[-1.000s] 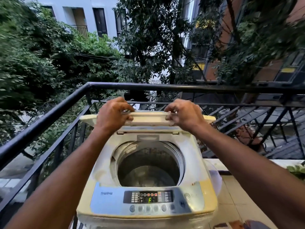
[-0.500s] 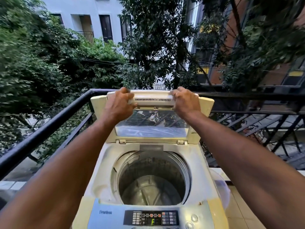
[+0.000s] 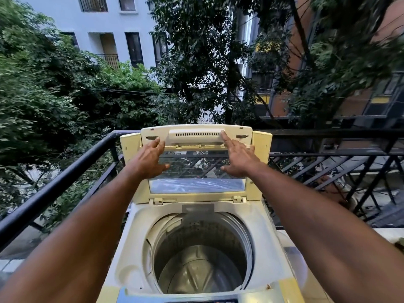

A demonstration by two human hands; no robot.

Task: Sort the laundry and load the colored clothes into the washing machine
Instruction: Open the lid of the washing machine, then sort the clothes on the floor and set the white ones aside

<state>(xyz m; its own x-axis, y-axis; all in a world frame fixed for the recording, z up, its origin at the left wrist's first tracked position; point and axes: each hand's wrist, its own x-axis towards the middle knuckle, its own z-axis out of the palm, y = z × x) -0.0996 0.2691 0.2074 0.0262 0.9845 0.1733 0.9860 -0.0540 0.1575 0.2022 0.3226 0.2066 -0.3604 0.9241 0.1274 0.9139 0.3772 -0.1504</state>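
Note:
A yellowed top-loading washing machine [image 3: 140, 241] stands in front of me on a balcony. Its folding lid [image 3: 196, 186] is raised upright, with a clear window in the middle. The steel drum [image 3: 200, 259] below lies open and has no clothes in it. My left hand [image 3: 148, 159] rests flat on the lid's left side, fingers spread. On the lid's right side my right hand [image 3: 238, 157] is also flat, a fingertip touching the vented handle strip [image 3: 194, 136]. Neither hand grips anything. No laundry is in view.
A black metal railing [image 3: 65, 171] runs along the left and behind the machine. More black railing and bars [image 3: 341, 162] stand to the right. Tiled floor [image 3: 391, 234] shows at the right edge. Trees and buildings lie beyond.
The lid has swung from nearly flat to fully upright. Both hands have let go of its front edge and now lie open against it.

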